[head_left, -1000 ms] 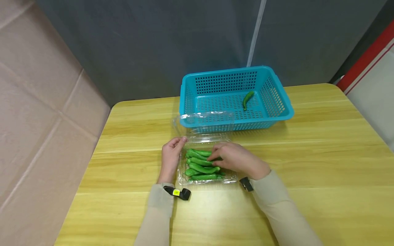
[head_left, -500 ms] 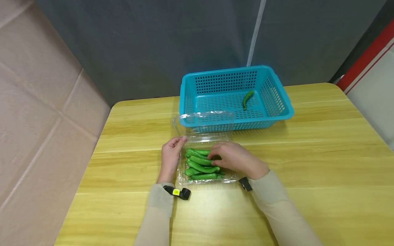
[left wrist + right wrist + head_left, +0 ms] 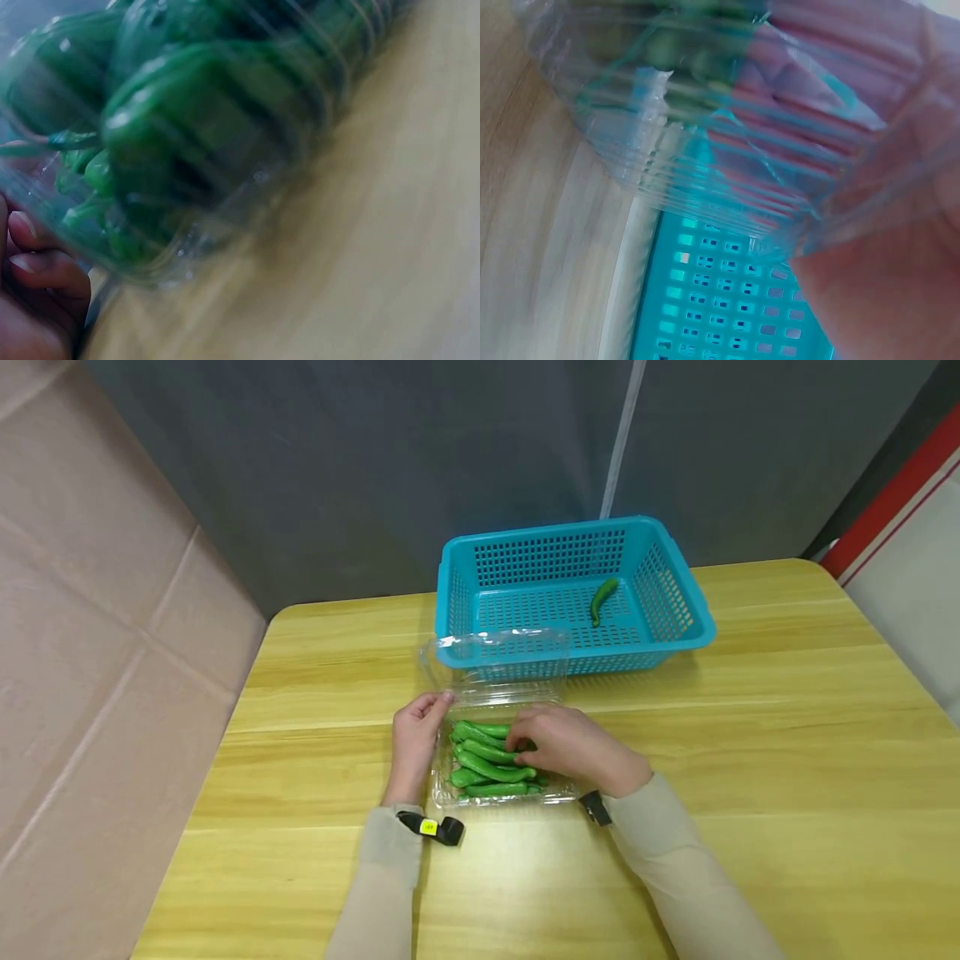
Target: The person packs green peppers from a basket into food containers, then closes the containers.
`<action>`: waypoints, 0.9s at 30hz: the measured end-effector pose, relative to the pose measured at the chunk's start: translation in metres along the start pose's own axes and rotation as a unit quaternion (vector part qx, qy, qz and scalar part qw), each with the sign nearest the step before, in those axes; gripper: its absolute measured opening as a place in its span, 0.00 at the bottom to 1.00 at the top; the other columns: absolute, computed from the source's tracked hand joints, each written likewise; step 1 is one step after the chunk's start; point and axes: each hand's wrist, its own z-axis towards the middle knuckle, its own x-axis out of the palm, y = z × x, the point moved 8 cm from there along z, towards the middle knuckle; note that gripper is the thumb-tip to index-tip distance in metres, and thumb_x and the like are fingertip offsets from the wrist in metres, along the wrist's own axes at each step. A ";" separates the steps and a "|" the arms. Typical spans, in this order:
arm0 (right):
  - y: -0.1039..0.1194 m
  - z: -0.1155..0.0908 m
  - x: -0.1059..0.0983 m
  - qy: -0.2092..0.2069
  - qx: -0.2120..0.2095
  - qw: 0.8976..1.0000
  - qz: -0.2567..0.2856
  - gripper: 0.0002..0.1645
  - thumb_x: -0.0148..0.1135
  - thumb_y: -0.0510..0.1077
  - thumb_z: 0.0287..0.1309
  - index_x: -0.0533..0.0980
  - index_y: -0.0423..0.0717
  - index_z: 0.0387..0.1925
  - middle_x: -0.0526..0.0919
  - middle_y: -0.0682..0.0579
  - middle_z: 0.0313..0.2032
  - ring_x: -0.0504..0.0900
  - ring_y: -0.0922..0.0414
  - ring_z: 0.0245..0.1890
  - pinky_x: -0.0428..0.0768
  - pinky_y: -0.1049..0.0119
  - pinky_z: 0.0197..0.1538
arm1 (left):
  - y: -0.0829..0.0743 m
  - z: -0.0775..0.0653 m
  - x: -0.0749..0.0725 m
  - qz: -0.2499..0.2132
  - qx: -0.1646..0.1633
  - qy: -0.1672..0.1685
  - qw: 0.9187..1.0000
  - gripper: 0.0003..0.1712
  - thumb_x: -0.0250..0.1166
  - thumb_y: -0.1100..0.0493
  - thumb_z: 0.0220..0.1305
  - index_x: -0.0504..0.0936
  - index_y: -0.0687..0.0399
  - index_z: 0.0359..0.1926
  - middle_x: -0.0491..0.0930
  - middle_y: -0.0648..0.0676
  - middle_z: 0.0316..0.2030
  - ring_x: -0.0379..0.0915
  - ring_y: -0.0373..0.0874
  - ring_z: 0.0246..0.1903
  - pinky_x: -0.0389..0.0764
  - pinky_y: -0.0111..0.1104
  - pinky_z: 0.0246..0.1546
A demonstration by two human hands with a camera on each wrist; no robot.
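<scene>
A clear plastic clamshell box (image 3: 564,797) stands on the table with its lid (image 3: 517,670) swung up at the back. Several green peppers (image 3: 491,767) lie side by side in its base. My left hand (image 3: 414,742) pinches the box's left rim by the hinge; its curled fingers (image 3: 52,274) show beside the clear wall in the left wrist view. Over the right half of the peppers, my right hand (image 3: 566,745) reaches in and pinches one, its fingertips on the right ends. The clear wall crosses in front of this hand in the right wrist view.
Behind the box sits a blue slotted basket (image 3: 555,532), its front rim overlapped by the raised lid. One curved green pepper (image 3: 602,600) lies in the basket. A dark grey partition (image 3: 375,485) rises behind the wooden table (image 3: 787,735).
My right fingers have shifted slightly in the box, and the peppers beneath them have moved a little. The left hand keeps its place at the rim.
</scene>
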 end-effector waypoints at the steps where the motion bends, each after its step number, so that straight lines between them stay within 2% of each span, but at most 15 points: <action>1: 0.000 0.000 0.000 0.000 0.000 1.000 0.001 0.08 0.65 0.48 0.48 0.80 0.57 0.34 0.77 0.63 0.36 0.74 0.61 0.41 0.71 0.63 0.48 | 0.000 0.000 0.000 0.000 0.000 0.000 1.000 0.18 0.60 0.52 0.59 0.81 0.65 0.37 0.65 0.52 0.11 0.55 0.34 0.08 0.57 0.26 0.08; 6: -0.001 0.000 0.001 -0.001 0.001 1.000 0.016 0.09 0.64 0.49 0.49 0.79 0.56 0.36 0.77 0.62 0.37 0.74 0.61 0.42 0.70 0.63 0.49 | 0.002 0.000 0.000 -0.003 -0.002 0.003 1.000 0.18 0.60 0.51 0.58 0.81 0.65 0.37 0.65 0.49 0.10 0.55 0.35 0.08 0.56 0.26 0.07; 13: -0.002 -0.001 -0.005 -0.015 0.002 0.999 0.043 0.09 0.59 0.50 0.54 0.79 0.56 0.37 0.77 0.62 0.37 0.74 0.62 0.41 0.71 0.63 0.48 | 0.024 0.010 -0.001 -0.006 -0.005 -0.005 1.000 0.23 0.62 0.41 0.53 0.83 0.57 0.35 0.66 0.50 0.11 0.55 0.37 0.08 0.57 0.27 0.07; 18: -0.003 -0.004 -0.010 -0.025 0.002 0.998 0.050 0.10 0.58 0.50 0.55 0.78 0.54 0.39 0.77 0.61 0.38 0.75 0.62 0.41 0.72 0.63 0.47 | 0.028 0.011 -0.001 0.000 0.008 -0.016 1.000 0.24 0.62 0.39 0.52 0.83 0.56 0.35 0.66 0.50 0.11 0.54 0.37 0.08 0.56 0.28 0.07; 25: -0.007 -0.012 -0.024 -0.042 0.018 0.997 0.061 0.14 0.58 0.51 0.56 0.77 0.53 0.43 0.77 0.62 0.42 0.76 0.63 0.40 0.73 0.65 0.46 | 0.001 0.000 0.001 0.000 -0.006 0.004 1.000 0.19 0.60 0.51 0.59 0.80 0.65 0.38 0.66 0.55 0.13 0.55 0.34 0.08 0.57 0.26 0.07; 27: -0.008 -0.013 -0.027 -0.043 0.019 0.997 0.062 0.14 0.58 0.52 0.56 0.77 0.54 0.43 0.77 0.62 0.42 0.76 0.63 0.41 0.73 0.65 0.47 | 0.001 0.000 0.001 0.002 -0.009 0.004 1.000 0.19 0.60 0.51 0.59 0.80 0.64 0.39 0.67 0.54 0.13 0.54 0.34 0.08 0.57 0.26 0.07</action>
